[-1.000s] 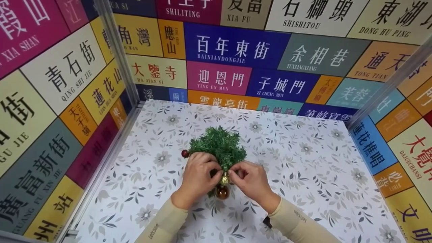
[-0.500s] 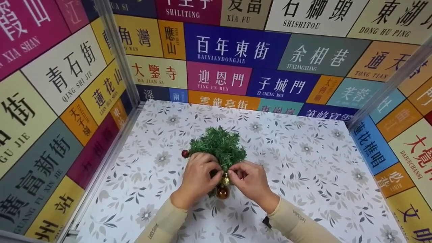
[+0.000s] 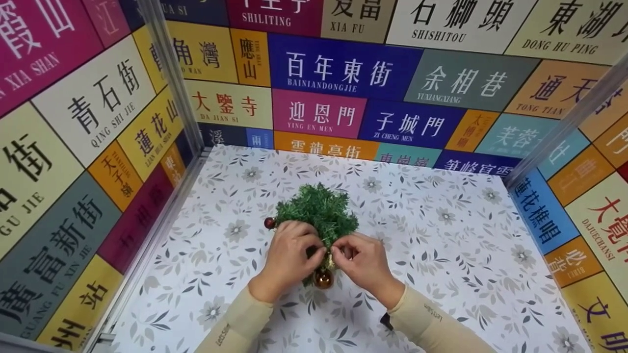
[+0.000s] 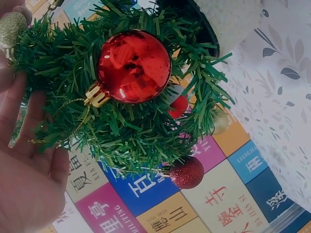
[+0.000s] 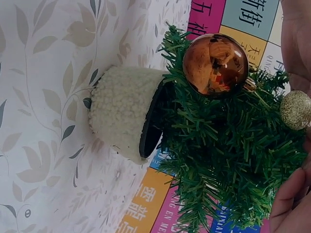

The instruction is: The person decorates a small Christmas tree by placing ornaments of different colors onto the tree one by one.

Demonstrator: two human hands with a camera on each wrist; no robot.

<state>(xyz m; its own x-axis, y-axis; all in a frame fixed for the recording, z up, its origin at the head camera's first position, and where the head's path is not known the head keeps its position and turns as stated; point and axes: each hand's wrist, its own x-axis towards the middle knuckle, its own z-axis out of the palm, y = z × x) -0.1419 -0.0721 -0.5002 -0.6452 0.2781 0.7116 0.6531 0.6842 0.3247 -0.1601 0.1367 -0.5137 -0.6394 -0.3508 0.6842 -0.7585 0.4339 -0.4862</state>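
Observation:
A small artificial Christmas tree (image 3: 319, 211) stands mid-table in a fleecy cream pot (image 5: 124, 111). My left hand (image 3: 292, 250) and right hand (image 3: 365, 257) meet at its near side, thumb and fingertips of each drawn together. Between them is a gold glitter bauble (image 5: 296, 110), which both pinch near its cap; the exact grip is hidden. Just below the hands hangs a shiny copper bauble (image 3: 324, 279). The left wrist view shows a shiny red bauble (image 4: 134, 67) with a gold cord and a red glitter bauble (image 4: 187, 173) on the branches.
White leaf-patterned cloth (image 3: 431, 284) covers the table. Panels of colourful street-sign lettering (image 3: 338, 63) wall in the back and sides, with metal posts (image 3: 171, 73) at the corners. A pale gold bauble (image 4: 220, 121) shows behind the branches in the left wrist view.
The gold glitter bauble between the fingertips has shifted slightly and shows less in the head view. Both hands otherwise stay almost still; the tree has not moved.

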